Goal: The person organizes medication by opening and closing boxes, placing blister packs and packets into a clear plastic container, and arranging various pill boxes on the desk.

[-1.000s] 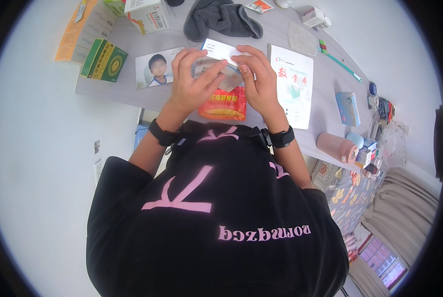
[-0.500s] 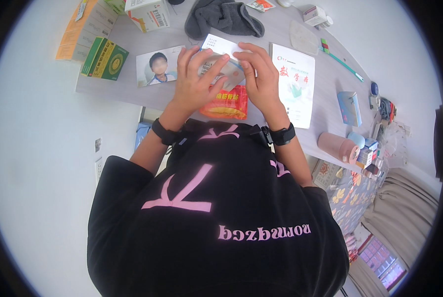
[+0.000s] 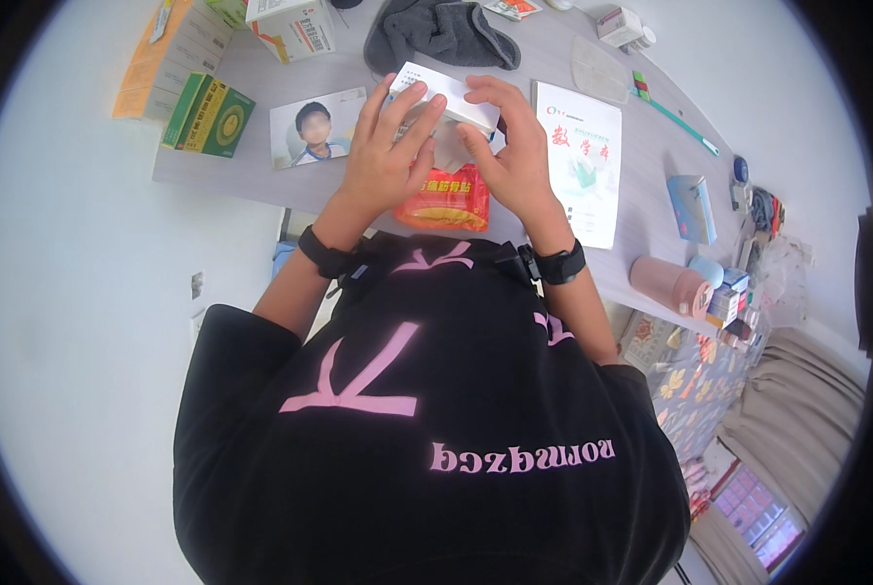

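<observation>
Head view shows the left hand [image 3: 383,156] and right hand [image 3: 509,146] both closed around a small white cardboard box [image 3: 446,97] at upper centre of the frame, above a red-orange foil packet [image 3: 446,200] on the grey worktop [image 3: 261,185]. Fingertip-only holding could let the box slip.
</observation>
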Motion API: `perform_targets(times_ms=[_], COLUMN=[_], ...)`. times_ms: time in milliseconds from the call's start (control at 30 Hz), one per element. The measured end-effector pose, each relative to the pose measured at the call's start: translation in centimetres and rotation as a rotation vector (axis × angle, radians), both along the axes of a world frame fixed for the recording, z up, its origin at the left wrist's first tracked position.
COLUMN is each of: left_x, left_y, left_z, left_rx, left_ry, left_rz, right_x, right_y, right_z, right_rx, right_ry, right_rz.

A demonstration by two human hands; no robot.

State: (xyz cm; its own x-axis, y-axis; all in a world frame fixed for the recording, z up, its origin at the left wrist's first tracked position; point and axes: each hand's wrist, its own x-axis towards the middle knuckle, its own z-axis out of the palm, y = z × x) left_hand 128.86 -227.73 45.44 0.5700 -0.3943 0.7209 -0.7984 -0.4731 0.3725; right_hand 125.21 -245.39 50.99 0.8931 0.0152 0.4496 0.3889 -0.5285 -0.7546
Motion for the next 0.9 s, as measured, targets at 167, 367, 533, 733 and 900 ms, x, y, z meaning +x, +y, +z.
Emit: perform_targets(times_ms=[167, 367, 533, 733, 900], left_x=[0.2, 3.6, 6.5, 7.0, 7.1], left_y=[0.3, 1.3, 1.3, 0.3, -0.1], left_z=[1.4, 4.6, 6.4, 4.2, 3.6], left_rx=[0.038, 0.056, 0.193, 0.061, 0.021], left_ry=[0.001, 0.290, 0.340, 0.507, 0.500], left_rz=[0.007, -0.173, -0.329, -0.473, -0.487], right_x=[0.1, 0.2, 0.9, 0.3, -0.1], right_y=[0.1, -0.8, -2.1, -0.9, -0.4], right_z=[-0.3, -1.1, -1.1, -0.8, -1.0], right_rx=[0.029, 0.095, 0.261, 0.038, -0.226], right_ry=[-0.018, 0.039, 0.178, -0.046, -0.123], right_rz=[0.016, 0.056, 0.169, -0.074, -0.125])
